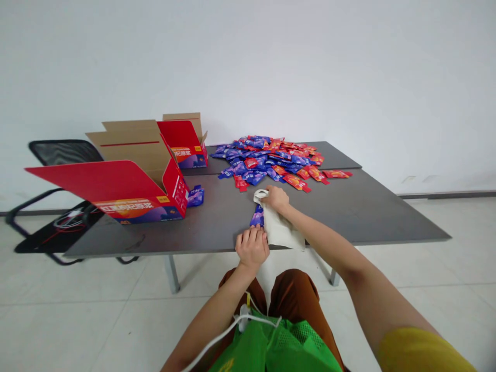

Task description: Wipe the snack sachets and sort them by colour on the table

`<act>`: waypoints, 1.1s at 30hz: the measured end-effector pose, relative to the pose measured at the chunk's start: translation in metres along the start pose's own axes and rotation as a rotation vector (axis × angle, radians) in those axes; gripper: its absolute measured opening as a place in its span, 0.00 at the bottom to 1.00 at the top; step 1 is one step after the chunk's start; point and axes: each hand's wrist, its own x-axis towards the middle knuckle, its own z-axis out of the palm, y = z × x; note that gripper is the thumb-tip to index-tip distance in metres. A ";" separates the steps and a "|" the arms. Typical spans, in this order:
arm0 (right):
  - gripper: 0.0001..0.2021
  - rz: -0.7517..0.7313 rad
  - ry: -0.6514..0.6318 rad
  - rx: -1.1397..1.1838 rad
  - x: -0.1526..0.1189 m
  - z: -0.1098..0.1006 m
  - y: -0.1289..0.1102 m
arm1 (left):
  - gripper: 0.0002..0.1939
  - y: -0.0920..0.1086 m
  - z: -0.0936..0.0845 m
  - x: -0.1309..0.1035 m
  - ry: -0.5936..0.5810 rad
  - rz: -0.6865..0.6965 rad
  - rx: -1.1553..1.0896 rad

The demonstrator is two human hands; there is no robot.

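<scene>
My right hand (276,198) is closed on the upper part of a cream cloth (284,231), which looks rolled or folded over at the top. The cloth hangs slightly past the table's front edge. Beside it lies a blue-purple pouch (257,216), partly covered by the cloth. My left hand (252,248) has its fingers curled over the pouch's near end, right at the edge. Beyond both hands spreads a heap of blue and red spouted pouches (267,157).
Two opened red cartons, a near one (132,194) and a far one (186,144), stand on the left of the grey table (372,217). Next to the near carton lies a single blue pouch (196,196). A black mesh chair (65,152) is behind them. A white wall backs the table.
</scene>
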 end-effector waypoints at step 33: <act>0.09 -0.596 0.297 0.374 -0.060 -0.038 0.069 | 0.21 -0.004 -0.020 0.068 -0.472 -0.485 -0.336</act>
